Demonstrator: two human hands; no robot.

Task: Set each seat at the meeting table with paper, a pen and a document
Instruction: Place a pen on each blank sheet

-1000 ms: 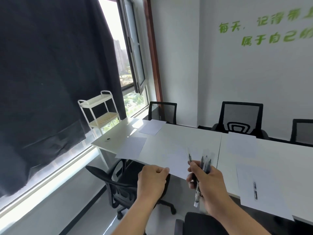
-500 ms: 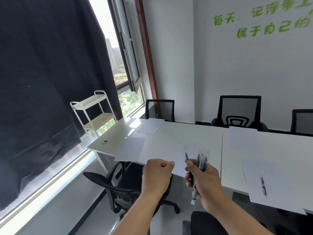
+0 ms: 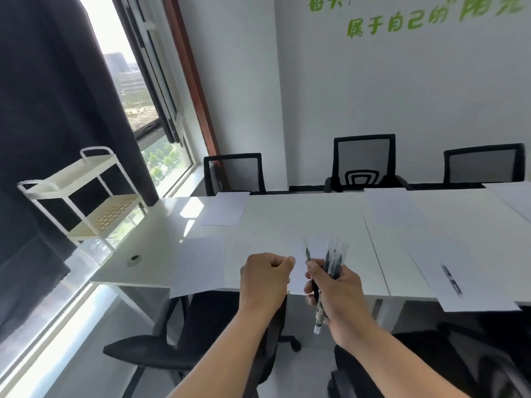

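We see the right hand [image 3: 342, 294] with its grip clamped on a bundle of pens [image 3: 330, 262], tips upward, above the near edge of the white surface [image 3: 287, 214]. The left hand [image 3: 265, 278], just beside, is curled, holding nothing visible. One pen [image 3: 451, 280] lies on a sheet [image 3: 471, 271] at right.

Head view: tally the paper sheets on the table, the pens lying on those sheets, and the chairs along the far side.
Paper sheets: 6
Pens lying on sheets: 1
Far-side chairs: 3
Total: 10
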